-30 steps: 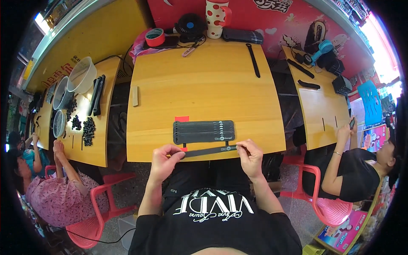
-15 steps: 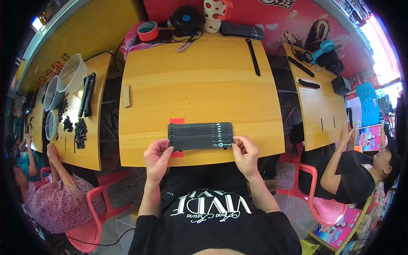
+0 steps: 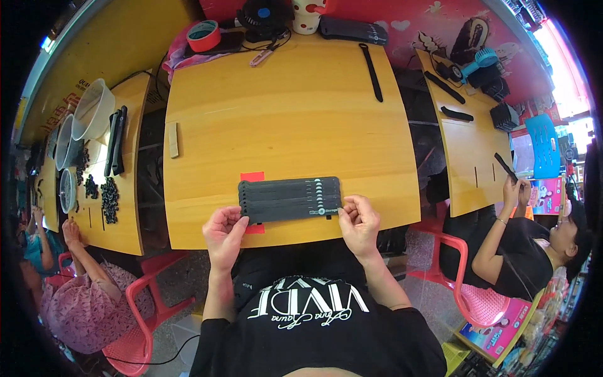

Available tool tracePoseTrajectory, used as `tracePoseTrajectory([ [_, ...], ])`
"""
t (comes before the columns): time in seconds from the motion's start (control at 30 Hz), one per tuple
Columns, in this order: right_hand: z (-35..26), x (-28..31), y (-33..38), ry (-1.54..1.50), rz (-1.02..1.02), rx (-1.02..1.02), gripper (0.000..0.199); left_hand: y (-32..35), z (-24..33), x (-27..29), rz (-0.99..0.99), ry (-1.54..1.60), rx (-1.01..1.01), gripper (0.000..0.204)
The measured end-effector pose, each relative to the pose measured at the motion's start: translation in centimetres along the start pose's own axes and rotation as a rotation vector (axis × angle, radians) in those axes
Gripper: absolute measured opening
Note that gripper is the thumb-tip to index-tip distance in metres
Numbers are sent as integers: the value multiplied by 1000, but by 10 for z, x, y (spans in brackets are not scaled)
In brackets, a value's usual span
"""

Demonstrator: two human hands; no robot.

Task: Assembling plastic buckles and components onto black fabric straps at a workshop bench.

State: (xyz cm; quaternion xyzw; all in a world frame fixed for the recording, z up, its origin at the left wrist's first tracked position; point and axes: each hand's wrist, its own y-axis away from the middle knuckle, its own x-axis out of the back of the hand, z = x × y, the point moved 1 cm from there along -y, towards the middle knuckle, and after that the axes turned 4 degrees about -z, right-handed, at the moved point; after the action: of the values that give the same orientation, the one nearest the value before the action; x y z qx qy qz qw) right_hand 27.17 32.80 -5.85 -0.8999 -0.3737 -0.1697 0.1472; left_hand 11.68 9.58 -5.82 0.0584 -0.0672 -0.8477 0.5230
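Observation:
Several flat black straps [image 3: 289, 197] lie overlapped in a neat row near the front edge of the wooden table [image 3: 282, 119]. Small notches line their left ends, and pale printed marks run in a column towards the right. My left hand [image 3: 224, 235] pinches the lower left corner between thumb and fingers. At the lower right corner, the thumb and curled fingers of my right hand [image 3: 359, 226] close on the end of the nearest strap. A piece of red tape [image 3: 252, 176] on the table shows from under the straps' left part.
One loose black strap [image 3: 370, 72] lies at the back right. Along the back are a tape roll [image 3: 204, 36], a black fan [image 3: 262, 19], a box cutter [image 3: 260, 58] and a black strap stack [image 3: 353, 30]. People sit at side tables; plastic tubs [image 3: 94, 110] stand left.
The straps have spread slightly and sit a little tilted, with both hands still at their lower corners. The view has shifted a little. The person at right now holds up a black strap.

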Motion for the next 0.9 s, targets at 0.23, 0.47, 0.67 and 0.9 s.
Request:
tracePoseTrajectory([
  [0.23,-3,1,-1,28,-6,7,27,0,0,0,1,-11,-3,20],
  [0.47,-2,-1,-1,26,1,0,28,1,2,0,10,2,-4,20],
  [0.67,-1,-4,-1,35,14,-5,29,-2,-2,0,8,-2,-19,20],
  [0.9,-8,-7,-4,32,5,-10,29,1,4,1,54,-40,-12,18],
])
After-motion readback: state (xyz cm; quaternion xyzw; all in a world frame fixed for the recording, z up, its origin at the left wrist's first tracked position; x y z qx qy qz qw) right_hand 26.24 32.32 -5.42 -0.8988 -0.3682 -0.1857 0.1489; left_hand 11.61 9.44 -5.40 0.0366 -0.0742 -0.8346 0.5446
